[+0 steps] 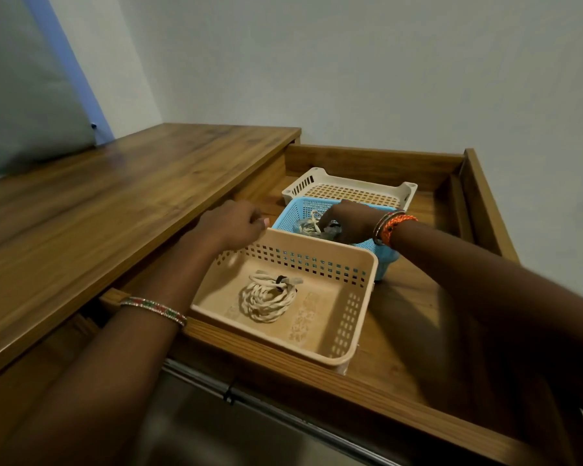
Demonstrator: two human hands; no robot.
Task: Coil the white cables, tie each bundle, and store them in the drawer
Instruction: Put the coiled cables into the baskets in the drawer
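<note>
The wooden drawer (pixel 414 331) stands pulled out. In it a beige basket (pixel 347 334) holds a coiled white cable (pixel 266 299) tied with a dark strap. Behind it sits a blue basket (pixel 292 213). My right hand (pixel 349 222) reaches down into the blue basket, fingers closed on a white cable bundle (pixel 312 222) with grey ends. My left hand (pixel 231 223) hovers at the beige basket's far left corner, fingers curled, holding nothing that I can see.
A white basket (pixel 317 179) stands at the back of the drawer. The wooden desk top (pixel 115 196) stretches to the left, with a grey cushion (pixel 24 95) leaning at its back. A plain wall rises behind.
</note>
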